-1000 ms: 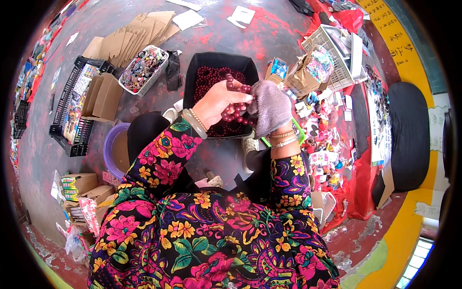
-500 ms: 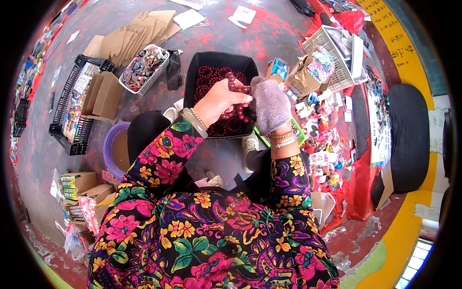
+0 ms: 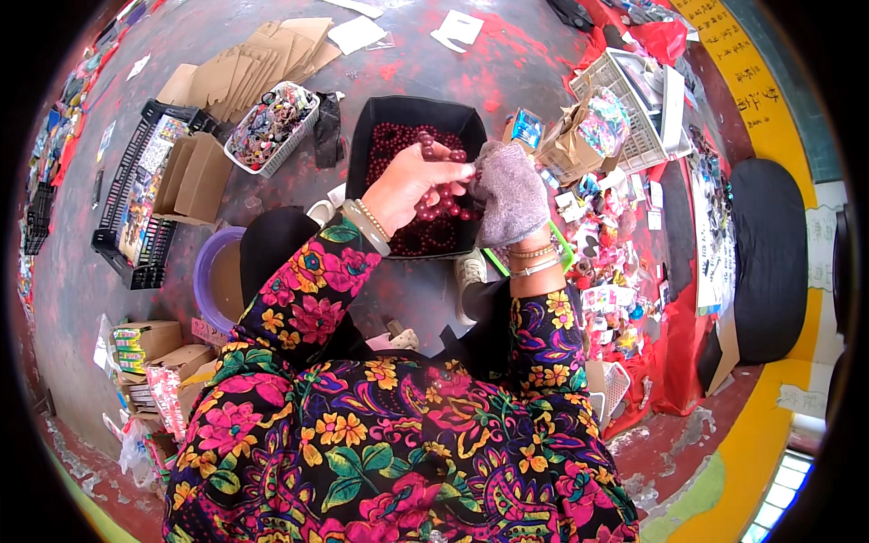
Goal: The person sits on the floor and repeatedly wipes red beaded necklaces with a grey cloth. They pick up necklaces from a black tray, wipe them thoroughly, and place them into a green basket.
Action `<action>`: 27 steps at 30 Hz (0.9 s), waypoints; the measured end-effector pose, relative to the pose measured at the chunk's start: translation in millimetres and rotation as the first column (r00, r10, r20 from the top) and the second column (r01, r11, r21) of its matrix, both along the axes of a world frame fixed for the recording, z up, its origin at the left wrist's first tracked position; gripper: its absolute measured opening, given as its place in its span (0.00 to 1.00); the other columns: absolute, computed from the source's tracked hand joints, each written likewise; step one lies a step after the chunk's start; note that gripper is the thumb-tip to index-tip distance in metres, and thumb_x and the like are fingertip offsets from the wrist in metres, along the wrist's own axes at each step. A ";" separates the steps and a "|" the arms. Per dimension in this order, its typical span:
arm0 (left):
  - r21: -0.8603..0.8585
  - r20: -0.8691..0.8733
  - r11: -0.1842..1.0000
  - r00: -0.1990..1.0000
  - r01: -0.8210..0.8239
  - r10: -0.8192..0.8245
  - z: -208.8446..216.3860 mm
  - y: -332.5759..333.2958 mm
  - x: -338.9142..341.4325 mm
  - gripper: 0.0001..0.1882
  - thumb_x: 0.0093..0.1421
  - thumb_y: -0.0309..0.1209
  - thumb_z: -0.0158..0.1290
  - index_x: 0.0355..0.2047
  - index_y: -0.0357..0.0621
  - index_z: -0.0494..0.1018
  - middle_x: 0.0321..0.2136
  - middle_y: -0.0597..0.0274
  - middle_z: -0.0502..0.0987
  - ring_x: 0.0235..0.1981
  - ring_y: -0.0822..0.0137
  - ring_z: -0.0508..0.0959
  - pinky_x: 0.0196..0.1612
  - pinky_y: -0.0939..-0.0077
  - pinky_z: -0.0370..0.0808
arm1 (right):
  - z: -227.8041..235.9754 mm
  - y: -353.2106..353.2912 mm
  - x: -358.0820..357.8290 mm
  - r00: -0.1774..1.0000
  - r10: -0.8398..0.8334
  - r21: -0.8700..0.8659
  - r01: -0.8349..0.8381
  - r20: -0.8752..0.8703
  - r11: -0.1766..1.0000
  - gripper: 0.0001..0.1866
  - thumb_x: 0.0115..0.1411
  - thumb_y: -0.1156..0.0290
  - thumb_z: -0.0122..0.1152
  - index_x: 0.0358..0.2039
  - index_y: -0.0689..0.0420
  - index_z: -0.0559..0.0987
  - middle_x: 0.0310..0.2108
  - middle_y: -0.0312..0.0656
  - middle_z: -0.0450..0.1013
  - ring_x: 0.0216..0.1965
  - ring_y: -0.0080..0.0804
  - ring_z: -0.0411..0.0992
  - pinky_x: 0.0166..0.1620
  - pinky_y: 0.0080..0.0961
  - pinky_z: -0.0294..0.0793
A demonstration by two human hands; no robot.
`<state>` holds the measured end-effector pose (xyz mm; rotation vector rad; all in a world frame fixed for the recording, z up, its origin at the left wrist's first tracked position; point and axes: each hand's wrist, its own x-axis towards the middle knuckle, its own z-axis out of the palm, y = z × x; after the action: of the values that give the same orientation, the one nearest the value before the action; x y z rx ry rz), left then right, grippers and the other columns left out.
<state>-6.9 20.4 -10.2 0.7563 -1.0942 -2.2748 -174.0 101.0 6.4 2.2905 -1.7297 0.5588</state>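
Observation:
My left hand (image 3: 407,188), with pale bangles at the wrist, is closed on a strand of dark red round beads (image 3: 445,204). Some of its beads rise past the fingers and others hang below the palm. A fuzzy mauve-grey cloth (image 3: 510,195) is bunched round my right hand, just right of the left fingertips. It hides the fingers of that hand, so only the wrist with its bracelets shows. Beneath both hands stands a black square bin (image 3: 425,110) holding many smaller dark red beads (image 3: 391,145).
A purple basin (image 3: 206,281) sits by my left knee. Beyond it are a black crate (image 3: 136,237), a cardboard box (image 3: 195,185) and a white basket of trinkets (image 3: 272,129). On the right are an open carton (image 3: 570,154), a pale crate (image 3: 625,118) and scattered small packets (image 3: 615,271).
The bead strand has shifted slightly in my left hand, whose fingers are held a little differently. The cloth-covered right hand has barely moved.

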 end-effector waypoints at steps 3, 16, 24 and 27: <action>-0.019 0.000 0.997 0.998 0.069 -0.069 6.2 6.1 1.1 0.07 0.55 0.27 0.57 0.33 0.43 0.71 0.27 0.63 0.77 0.25 0.77 0.76 0.18 0.90 0.64 | -1.9 -3.9 2.3 0.992 -0.124 0.141 0.120 0.016 0.983 0.14 0.37 0.68 0.62 0.27 0.57 0.76 0.31 0.46 0.70 0.37 0.48 0.69 0.38 0.34 0.70; 0.086 -0.105 0.995 0.992 -0.055 0.064 3.5 1.8 0.8 0.06 0.55 0.29 0.57 0.32 0.45 0.71 0.29 0.60 0.78 0.28 0.76 0.77 0.17 0.90 0.63 | 7.5 1.9 -1.1 0.984 0.102 -0.091 -0.090 0.143 0.992 0.09 0.38 0.73 0.56 0.25 0.58 0.75 0.25 0.46 0.70 0.35 0.50 0.68 0.39 0.38 0.69; -0.073 0.009 0.996 0.999 0.049 -0.048 3.9 2.6 0.5 0.09 0.53 0.27 0.58 0.33 0.43 0.70 0.24 0.66 0.75 0.17 0.82 0.69 0.16 0.89 0.60 | 1.7 1.4 3.4 0.994 -0.102 0.115 0.097 0.035 0.989 0.10 0.40 0.67 0.62 0.24 0.58 0.75 0.30 0.48 0.71 0.33 0.48 0.70 0.38 0.37 0.69; -0.113 0.060 0.992 0.997 0.055 -0.049 6.5 5.4 -1.0 0.10 0.51 0.25 0.59 0.33 0.42 0.69 0.22 0.68 0.73 0.15 0.83 0.65 0.16 0.89 0.58 | 12.0 -2.4 17.1 0.964 -0.264 0.369 0.257 -0.033 0.893 0.08 0.47 0.68 0.59 0.27 0.58 0.75 0.29 0.46 0.72 0.36 0.42 0.72 0.39 0.29 0.72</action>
<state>-7.9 25.8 -3.7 0.7593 -1.2727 -2.2237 -156.9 98.7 18.4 2.2211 -2.2707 0.2122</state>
